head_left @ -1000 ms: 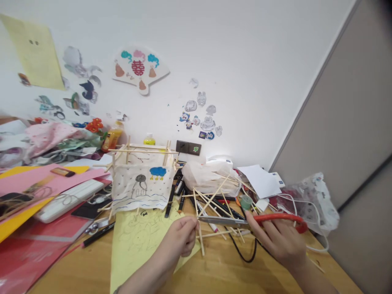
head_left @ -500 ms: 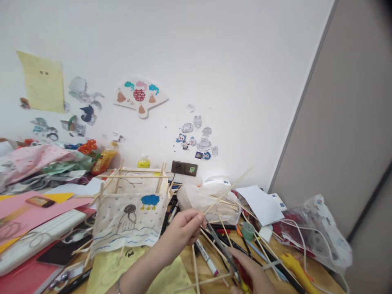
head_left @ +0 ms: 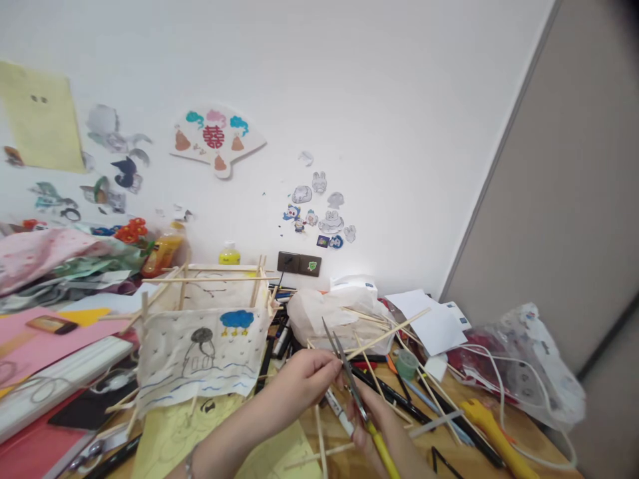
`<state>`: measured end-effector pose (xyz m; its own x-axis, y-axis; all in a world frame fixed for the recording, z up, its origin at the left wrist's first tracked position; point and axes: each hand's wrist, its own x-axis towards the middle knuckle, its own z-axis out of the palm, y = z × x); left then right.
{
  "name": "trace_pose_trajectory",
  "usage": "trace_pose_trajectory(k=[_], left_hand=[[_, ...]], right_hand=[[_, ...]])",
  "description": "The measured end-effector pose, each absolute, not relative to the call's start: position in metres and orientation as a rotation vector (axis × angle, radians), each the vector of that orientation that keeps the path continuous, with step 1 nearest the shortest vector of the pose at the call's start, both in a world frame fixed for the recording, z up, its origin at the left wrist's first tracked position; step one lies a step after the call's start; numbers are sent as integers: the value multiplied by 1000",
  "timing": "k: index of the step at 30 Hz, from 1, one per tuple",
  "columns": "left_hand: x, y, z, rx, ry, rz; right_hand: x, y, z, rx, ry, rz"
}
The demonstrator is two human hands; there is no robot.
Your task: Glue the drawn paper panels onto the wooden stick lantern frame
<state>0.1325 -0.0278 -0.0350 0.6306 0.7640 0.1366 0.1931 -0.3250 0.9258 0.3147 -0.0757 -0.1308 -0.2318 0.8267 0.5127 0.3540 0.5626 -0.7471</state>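
A thin wooden stick [head_left: 392,331] slants up to the right from the fingertips of my left hand [head_left: 314,374], which is closed in a pinch on its lower end. In my right hand [head_left: 387,416] is a pair of scissors [head_left: 353,387] with yellow handles. Their blades point up and away, slightly parted at the tips, and cross close to the left fingertips and the stick. Whether the blades touch the stick I cannot tell. Left of my hands stands a stick frame [head_left: 210,280] covered with drawn-on white cloth [head_left: 224,356].
Loose sticks, markers [head_left: 338,414] and a yellow-handled tool [head_left: 482,416] crowd the desk on the right. Behind them lie a translucent plastic bag [head_left: 314,316] and white paper [head_left: 424,322]. A white power strip [head_left: 64,382] and pink paper [head_left: 30,339] lie at left.
The stick has tilted lower toward the right. The scissors have come up beside my left fingertips, their blades now rising past them. The view has shifted slightly.
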Motion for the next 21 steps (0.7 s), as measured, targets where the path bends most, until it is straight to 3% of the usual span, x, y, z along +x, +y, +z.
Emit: trace_pose_trajectory(k=[9, 21], left_hand=[[137, -24, -45, 1908, 789, 731], [132, -28, -49, 1522, 647, 645]], right_hand=[[307, -80, -131, -932, -1753, 668], [303, -85, -121, -1020, -1688, 717]])
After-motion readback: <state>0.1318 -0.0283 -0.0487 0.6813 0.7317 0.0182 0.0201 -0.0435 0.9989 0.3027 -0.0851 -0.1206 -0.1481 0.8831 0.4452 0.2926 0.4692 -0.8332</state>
